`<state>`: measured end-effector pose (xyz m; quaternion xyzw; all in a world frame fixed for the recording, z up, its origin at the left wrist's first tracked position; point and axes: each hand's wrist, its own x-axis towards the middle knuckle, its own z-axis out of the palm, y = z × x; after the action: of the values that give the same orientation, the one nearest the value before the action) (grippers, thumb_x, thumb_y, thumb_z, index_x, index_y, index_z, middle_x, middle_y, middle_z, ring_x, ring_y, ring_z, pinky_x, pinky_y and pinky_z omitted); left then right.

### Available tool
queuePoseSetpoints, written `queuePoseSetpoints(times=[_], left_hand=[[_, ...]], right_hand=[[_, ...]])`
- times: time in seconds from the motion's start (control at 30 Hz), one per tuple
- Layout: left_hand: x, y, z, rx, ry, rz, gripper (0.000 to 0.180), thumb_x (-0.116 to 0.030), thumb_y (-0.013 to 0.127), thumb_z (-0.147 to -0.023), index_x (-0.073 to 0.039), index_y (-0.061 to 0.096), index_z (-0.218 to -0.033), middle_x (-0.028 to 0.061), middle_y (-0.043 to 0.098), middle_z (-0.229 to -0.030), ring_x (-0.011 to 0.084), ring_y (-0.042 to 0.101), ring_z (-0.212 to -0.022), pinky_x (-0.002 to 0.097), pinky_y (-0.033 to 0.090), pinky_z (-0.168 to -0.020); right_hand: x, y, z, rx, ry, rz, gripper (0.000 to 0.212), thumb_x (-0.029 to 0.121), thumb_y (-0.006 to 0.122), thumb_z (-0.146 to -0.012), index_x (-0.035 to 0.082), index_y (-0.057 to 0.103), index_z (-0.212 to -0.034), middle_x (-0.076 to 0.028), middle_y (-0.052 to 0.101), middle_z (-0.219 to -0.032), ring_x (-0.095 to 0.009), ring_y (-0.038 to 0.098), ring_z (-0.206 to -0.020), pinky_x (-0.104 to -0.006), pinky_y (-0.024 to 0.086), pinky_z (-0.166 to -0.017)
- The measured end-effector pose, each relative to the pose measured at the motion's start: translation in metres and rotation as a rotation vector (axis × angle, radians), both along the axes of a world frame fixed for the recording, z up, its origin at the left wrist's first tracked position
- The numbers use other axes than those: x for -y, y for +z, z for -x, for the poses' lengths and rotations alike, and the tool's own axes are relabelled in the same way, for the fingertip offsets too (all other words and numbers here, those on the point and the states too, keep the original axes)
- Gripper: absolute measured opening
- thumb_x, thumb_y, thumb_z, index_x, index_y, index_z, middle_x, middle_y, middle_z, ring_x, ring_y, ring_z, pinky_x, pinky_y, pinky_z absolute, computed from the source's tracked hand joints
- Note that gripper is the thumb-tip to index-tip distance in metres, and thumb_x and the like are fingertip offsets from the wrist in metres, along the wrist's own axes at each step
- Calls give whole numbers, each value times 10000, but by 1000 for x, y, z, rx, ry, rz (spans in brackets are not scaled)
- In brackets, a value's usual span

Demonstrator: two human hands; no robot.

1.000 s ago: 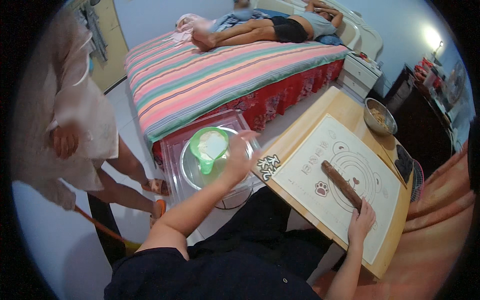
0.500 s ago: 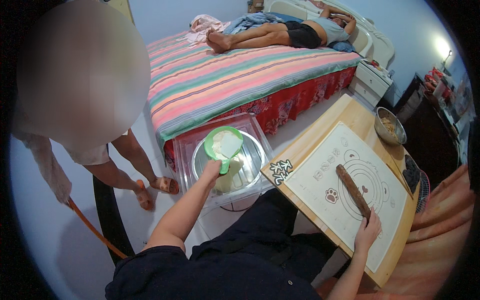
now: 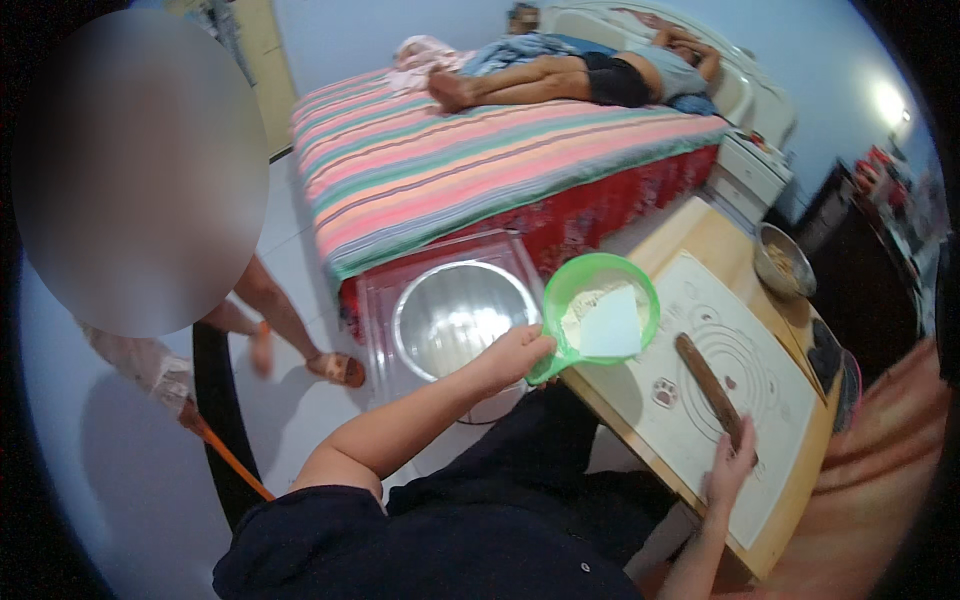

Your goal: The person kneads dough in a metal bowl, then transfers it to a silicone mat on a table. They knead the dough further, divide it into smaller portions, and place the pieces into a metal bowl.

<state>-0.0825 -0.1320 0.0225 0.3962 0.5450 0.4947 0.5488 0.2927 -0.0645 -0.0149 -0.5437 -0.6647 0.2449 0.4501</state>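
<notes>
Left hand (image 3: 518, 358) here, fingers wrapped tight round the handle of the green scoop (image 3: 575, 283), its cup out to the right of that grip! Inside sit white powder (image 3: 578, 316) and a pale flat scraper (image 3: 612, 325). Over on the right hand (image 3: 735, 465), thumb and fingers flank the near end of a brown rod (image 3: 708, 385); how firmly they press, I can't tell. The rod runs up and away from those fingers, lying across the printed mat (image 3: 775, 470) on the wooden board (image 3: 700, 225). Just left of the scoop grip, a wide metal basin (image 3: 448, 308) rests on a clear plastic box (image 3: 375, 335). Furthest out, beyond both hands, there's the striped bed (image 3: 450, 150)!
</notes>
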Motion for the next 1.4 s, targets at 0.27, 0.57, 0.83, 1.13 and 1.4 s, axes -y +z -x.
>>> queuePoseSetpoints(times=[0.27, 0.57, 0.83, 1.13, 1.4], left_hand=[[-42, -20, -120, -100, -410, 6, 293, -235, 422, -926, 8, 559, -1016, 96, 628, -850, 126, 584, -706, 277, 488, -619], [-54, 24, -149, -1136, -466, -415, 260, -304, 489, -914, -76, 596, -979, 185, 634, -806, 362, 615, -736, 450, 491, -645], [-110, 11, -208, -1271, -709, -1197, 568, -110, 605, -770, -113, 426, -1309, 72, 561, -1130, 246, 479, -1133, 448, 307, -1011], [-136, 50, -185, -1012, -600, -759, 145, -178, 608, -775, -76, 590, -875, 128, 630, -783, 329, 610, -797, 406, 475, -731], [-137, 35, -151, -344, -368, -578, 200, -78, 577, -873, 32, 508, -1026, 128, 641, -876, 177, 624, -824, 286, 474, -727]], right_hand=[[39, 7, 54, -876, 274, 689, 556, 246, 578, -893, 4, 318, -1321, -107, 432, -1288, -220, 467, -1136, -377, 378, -973], [26, 3, 24, -1035, 51, 718, 463, 50, 506, -820, -4, 388, -1265, -97, 478, -1233, -187, 458, -1126, -320, 370, -947], [24, 12, 14, -675, 37, 662, 498, 80, 486, -806, -2, 370, -1284, -117, 483, -1201, -213, 438, -1126, -322, 317, -978], [21, 17, -5, -462, 10, 658, 543, 175, 556, -836, -34, 342, -1290, -164, 501, -1181, -232, 479, -1090, -339, 379, -934], [32, 30, 4, -423, 56, 811, 566, 166, 582, -812, -14, 335, -1290, -167, 500, -1174, -211, 527, -1035, -328, 482, -741]])
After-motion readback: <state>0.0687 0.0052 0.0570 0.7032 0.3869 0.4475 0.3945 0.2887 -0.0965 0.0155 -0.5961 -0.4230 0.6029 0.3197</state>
